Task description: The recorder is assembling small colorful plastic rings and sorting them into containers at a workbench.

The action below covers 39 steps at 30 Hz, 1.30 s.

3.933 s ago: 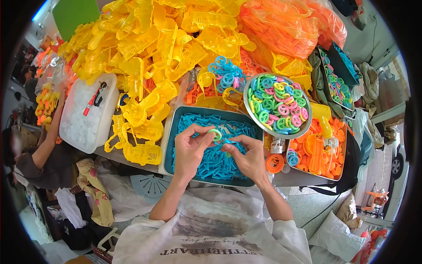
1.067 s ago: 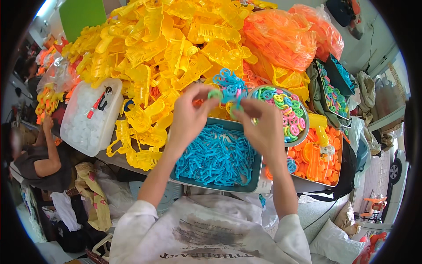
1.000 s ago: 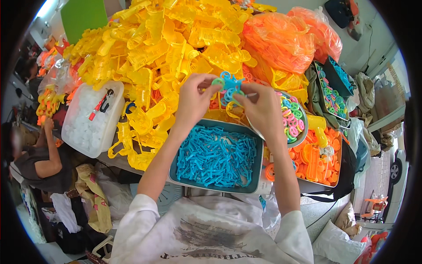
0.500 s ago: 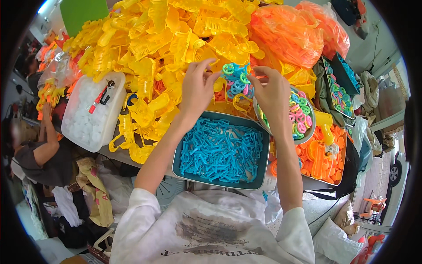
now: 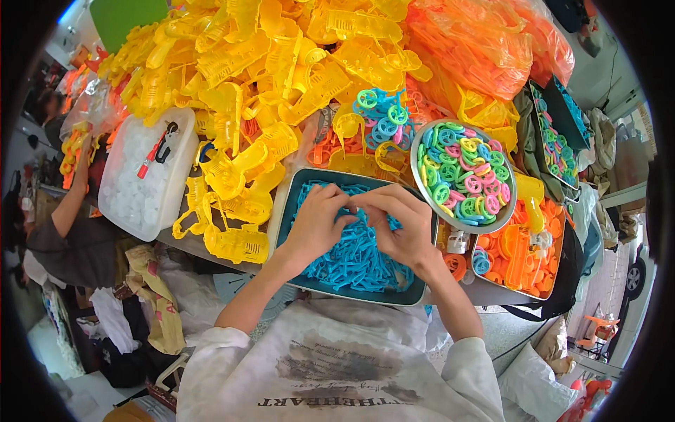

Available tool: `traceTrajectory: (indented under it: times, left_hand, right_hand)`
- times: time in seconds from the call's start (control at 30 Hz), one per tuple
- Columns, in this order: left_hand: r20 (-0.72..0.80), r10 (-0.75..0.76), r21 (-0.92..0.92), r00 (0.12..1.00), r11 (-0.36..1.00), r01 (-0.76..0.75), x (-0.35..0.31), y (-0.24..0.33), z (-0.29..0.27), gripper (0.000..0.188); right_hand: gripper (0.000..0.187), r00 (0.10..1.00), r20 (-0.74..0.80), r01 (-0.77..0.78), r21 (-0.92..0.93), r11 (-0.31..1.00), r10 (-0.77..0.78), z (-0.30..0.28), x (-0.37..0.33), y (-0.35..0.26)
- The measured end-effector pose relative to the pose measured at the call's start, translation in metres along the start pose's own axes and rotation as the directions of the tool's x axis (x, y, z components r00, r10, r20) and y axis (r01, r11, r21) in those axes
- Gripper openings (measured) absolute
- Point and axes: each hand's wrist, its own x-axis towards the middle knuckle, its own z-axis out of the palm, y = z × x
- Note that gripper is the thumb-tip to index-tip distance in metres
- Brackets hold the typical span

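Both hands are over a teal tray (image 5: 280,235) piled with thin blue plastic pieces (image 5: 351,271). My left hand (image 5: 318,224) is above the tray's left half, thumb and fingers drawn together. My right hand (image 5: 399,224) is above its right half, fingers bent in a pinch. The fingertips almost meet near the tray's far side; whatever they hold is hidden or too small to name. Just beyond the tray lies a cluster of blue pieces with coloured small wheels (image 5: 385,123). A round metal bowl (image 5: 508,211) of pink, green, yellow and blue small wheels stands beside my right hand.
Yellow plastic shells (image 5: 239,63) heap up at the back. A white tub (image 5: 112,204) of translucent pieces, with a red-and-black tool (image 5: 156,151) on top, stands left. Orange parts (image 5: 510,253) fill a tray at right. Orange bags (image 5: 478,49) lie behind. A co-worker's arm (image 5: 76,190) shows far left.
Both hands have come back toward me, from the cluster of wheels and blue pieces to above the tray of blue pieces. The cluster stays beyond the tray, and the wheel bowl is now uncovered.
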Motion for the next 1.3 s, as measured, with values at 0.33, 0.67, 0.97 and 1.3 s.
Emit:
traceTrajectory:
  times: [0.33, 0.67, 0.97, 1.3]
  left_hand:
    - [0.208, -0.256, -0.663, 0.944, 0.673, 0.329, -0.003, 0.007, -0.006, 0.022]
    - [0.260, -0.313, -0.750, 0.913, 0.530, 0.396, -0.010, 0.008, -0.008, 0.027]
    - [0.197, -0.346, -0.745, 0.917, 0.556, 0.370, -0.022, 0.005, -0.035, 0.018]
    - [0.157, -0.383, -0.785, 0.910, 0.511, 0.350, -0.028, 0.010, -0.034, 0.020]
  right_hand:
    - [0.029, 0.971, 0.121, -0.207, -0.019, 0.978, 0.207, -0.006, -0.012, 0.009]
    - [0.041, 0.704, 0.379, -0.705, 0.274, 0.654, 0.600, -0.017, -0.016, 0.008]
    - [0.039, 0.843, 0.130, -0.522, -0.037, 0.852, 0.522, -0.019, -0.025, 0.019]
    - [0.031, 0.804, 0.099, -0.591, 0.022, 0.807, 0.586, -0.015, -0.025, 0.016]
